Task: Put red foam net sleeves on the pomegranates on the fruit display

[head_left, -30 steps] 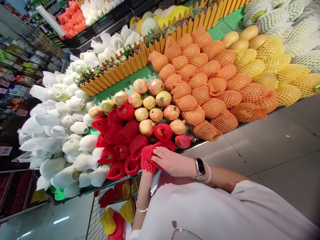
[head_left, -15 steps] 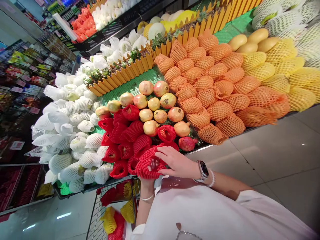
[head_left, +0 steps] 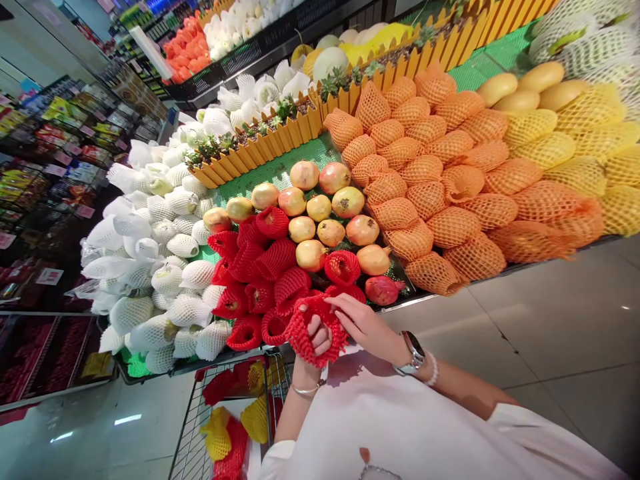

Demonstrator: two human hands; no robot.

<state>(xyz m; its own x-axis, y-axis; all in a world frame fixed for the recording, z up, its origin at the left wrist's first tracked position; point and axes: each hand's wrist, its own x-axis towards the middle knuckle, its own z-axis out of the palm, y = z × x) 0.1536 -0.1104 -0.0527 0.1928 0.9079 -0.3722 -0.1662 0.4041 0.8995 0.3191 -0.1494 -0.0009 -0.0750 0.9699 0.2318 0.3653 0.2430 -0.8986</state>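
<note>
A red foam net sleeve (head_left: 300, 341) is around the fingers of my left hand (head_left: 320, 335), which show curled through its open end. Whether a fruit is inside the sleeve I cannot see. My right hand (head_left: 369, 328), wearing a watch, has its fingertips on the sleeve's upper right rim, with the thumb hidden. Just beyond both hands lie several fruits in red foam nets (head_left: 260, 293) and several bare pomegranates (head_left: 311, 255). A darker red pomegranate (head_left: 383, 290) sits at the display's front edge.
Fruits in white nets (head_left: 183, 310) fill the left; orange-netted (head_left: 453, 227) and yellow-netted fruits (head_left: 575, 177) fill the right. A low yellow fence (head_left: 260, 148) with plants runs behind. A wire shopping cart (head_left: 193, 417) holding loose red and yellow nets stands below left.
The sleeve has turned and its opening now faces up, showing more of my left fingers. My right hand has slid from across it to its right rim. The view has shifted slightly.
</note>
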